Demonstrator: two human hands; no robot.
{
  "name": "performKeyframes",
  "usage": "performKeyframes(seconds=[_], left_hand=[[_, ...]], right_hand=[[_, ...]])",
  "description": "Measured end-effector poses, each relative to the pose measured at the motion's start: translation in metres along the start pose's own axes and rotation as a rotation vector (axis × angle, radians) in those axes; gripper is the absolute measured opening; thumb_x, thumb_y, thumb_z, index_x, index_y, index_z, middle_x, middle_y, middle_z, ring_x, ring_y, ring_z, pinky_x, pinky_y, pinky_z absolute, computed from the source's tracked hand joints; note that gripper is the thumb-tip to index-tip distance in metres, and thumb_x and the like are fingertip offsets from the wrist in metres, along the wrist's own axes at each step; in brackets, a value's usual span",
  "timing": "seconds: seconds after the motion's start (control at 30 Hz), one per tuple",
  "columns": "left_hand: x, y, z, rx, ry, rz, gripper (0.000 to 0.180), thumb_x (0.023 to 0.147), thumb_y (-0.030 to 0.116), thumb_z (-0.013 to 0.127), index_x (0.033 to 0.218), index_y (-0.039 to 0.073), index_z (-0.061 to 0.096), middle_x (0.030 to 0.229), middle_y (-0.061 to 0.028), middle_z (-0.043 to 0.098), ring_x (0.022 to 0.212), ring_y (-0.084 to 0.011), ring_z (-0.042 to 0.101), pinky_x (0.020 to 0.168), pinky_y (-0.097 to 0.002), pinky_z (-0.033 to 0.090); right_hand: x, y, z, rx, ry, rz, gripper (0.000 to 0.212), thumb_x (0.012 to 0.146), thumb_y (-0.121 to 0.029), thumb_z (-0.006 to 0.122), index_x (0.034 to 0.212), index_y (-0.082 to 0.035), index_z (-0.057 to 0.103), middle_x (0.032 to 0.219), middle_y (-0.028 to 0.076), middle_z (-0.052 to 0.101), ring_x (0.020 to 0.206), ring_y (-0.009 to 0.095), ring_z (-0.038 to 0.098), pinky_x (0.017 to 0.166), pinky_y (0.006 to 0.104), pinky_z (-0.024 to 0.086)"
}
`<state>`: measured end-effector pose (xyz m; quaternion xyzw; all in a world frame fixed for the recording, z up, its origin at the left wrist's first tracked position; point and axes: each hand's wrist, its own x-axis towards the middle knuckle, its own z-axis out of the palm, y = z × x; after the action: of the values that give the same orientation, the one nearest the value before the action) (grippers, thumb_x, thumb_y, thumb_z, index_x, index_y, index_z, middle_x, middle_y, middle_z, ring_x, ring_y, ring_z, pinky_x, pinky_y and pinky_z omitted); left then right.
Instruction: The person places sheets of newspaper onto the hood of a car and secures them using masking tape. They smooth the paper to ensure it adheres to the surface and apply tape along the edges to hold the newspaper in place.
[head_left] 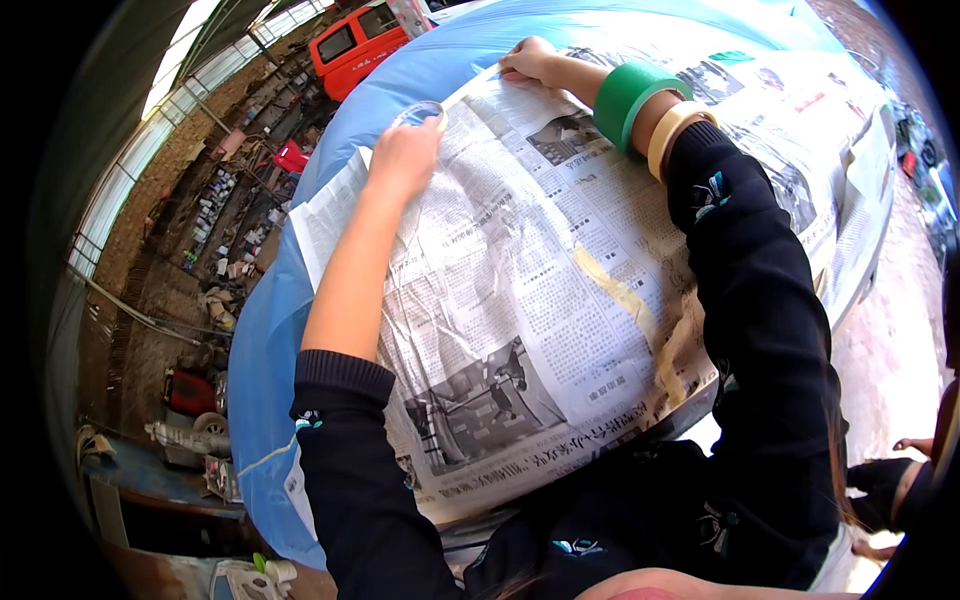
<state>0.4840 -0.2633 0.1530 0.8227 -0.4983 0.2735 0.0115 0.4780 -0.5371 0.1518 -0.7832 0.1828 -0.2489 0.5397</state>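
Head view: looks down on newspaper (520, 220) spread beneath both forearms (350, 270), bearing a yellowish tape strip (612, 282). Wears a cream ring (664, 136) and green roll (613, 98) on the right forearm, curls the left hand (405, 153) around a clear ring (416, 107) by the paper's far left edge, and rests the right hand (527, 62) on the far edge, cannot tell whether pinching; beyond, shows blue sheeting (268, 350) and a red vehicle (352, 52).
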Motion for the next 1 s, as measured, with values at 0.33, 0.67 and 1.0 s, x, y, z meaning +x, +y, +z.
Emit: performKeyframes(seconds=[0.33, 0.67, 1.0], left_hand=[[-0.005, -0.004, 0.023, 0.055, 0.420, -0.038, 0.020, 0.091, 0.019, 0.056, 0.104, 0.005, 0.062, 0.081, -0.0096, 0.066, 0.085, -0.0263, 0.060, 0.079, -0.0382, 0.044], [-0.007, -0.008, 0.031, 0.126, 0.383, -0.140, 0.040, 0.091, 0.008, 0.047, 0.127, 0.017, 0.059, 0.086, -0.0078, 0.061, 0.087, -0.0235, 0.058, 0.085, -0.0371, 0.043], [-0.003, -0.013, 0.038, 0.187, 0.283, -0.164, 0.037, 0.091, 0.010, 0.045, 0.123, 0.016, 0.062, 0.087, -0.0073, 0.060, 0.092, -0.0239, 0.057, 0.089, -0.0353, 0.042]], right_hand=[[0.012, 0.013, 0.002, -0.250, 0.125, -0.241, 0.028, 0.084, -0.029, 0.064, 0.071, -0.005, 0.071, 0.068, 0.006, 0.069, 0.069, 0.020, 0.067, 0.075, 0.0324, 0.052], [-0.002, 0.009, 0.010, -0.654, 0.186, -0.350, 0.026, 0.078, -0.032, 0.072, 0.085, -0.007, 0.075, 0.096, 0.015, 0.069, 0.098, 0.030, 0.063, 0.088, 0.0370, 0.049], [-0.002, 0.009, 0.010, -0.793, 0.204, -0.411, 0.029, 0.076, -0.032, 0.073, 0.088, -0.006, 0.074, 0.104, 0.016, 0.065, 0.108, 0.029, 0.057, 0.092, 0.0377, 0.047]])
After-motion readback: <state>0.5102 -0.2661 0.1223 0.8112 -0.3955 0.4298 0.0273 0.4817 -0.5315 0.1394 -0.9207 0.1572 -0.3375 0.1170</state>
